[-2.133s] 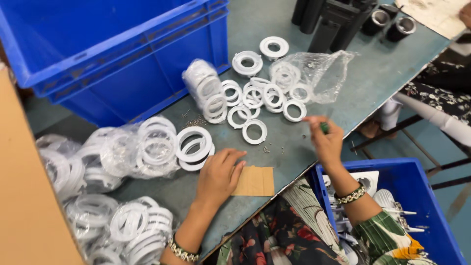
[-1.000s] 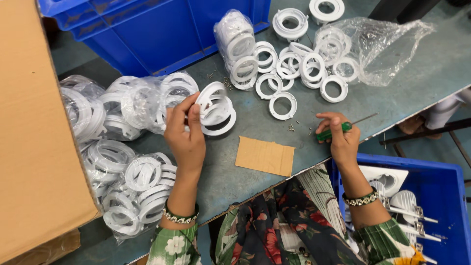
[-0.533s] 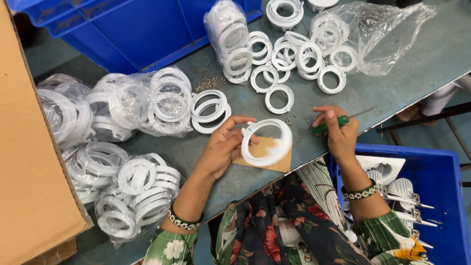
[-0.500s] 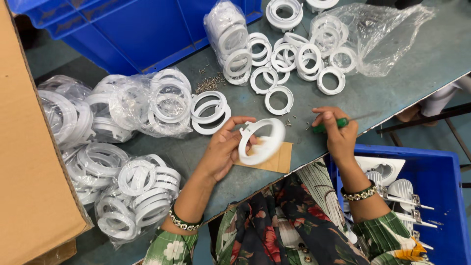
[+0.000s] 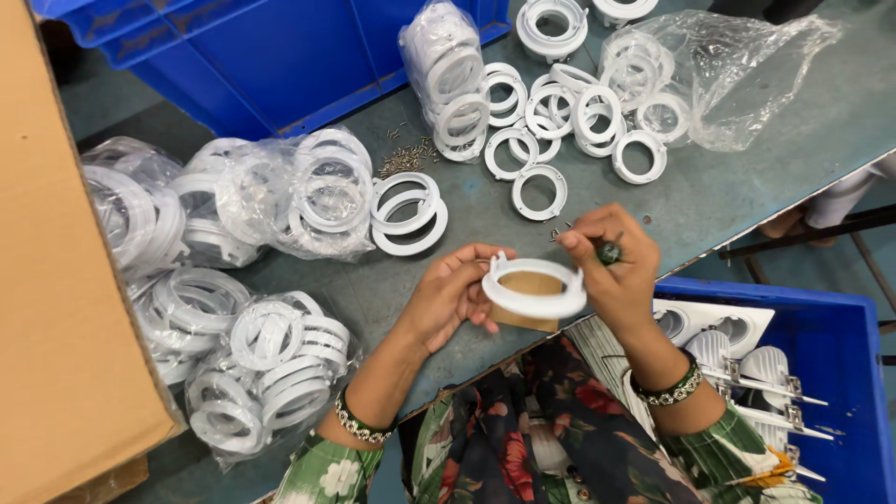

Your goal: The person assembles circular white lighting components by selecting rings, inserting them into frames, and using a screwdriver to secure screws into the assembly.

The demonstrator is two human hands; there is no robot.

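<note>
The grey-green worktop (image 5: 747, 177) carries loose white plastic rings (image 5: 539, 191), clear bags packed with more rings (image 5: 280, 196) and a small heap of screws (image 5: 408, 159). A brown card square (image 5: 528, 315) lies near its front edge, a blue crate (image 5: 280, 56) stands at the back, and a cardboard box (image 5: 56, 280) sits on the left.

Bright, even light falls from overhead, leaving only soft, short shadows under the white rings (image 5: 539, 191) toward 6 o'clock. Glare flashes on the clear plastic bag (image 5: 747, 75) at 1 o'clock and on the wrapped ring bundles (image 5: 280, 191) at 9 o'clock. The centre is sharp; the right hand (image 5: 611, 266) looks slightly smeared, perhaps from motion. Edges bow mildly, wide-angle.
</note>
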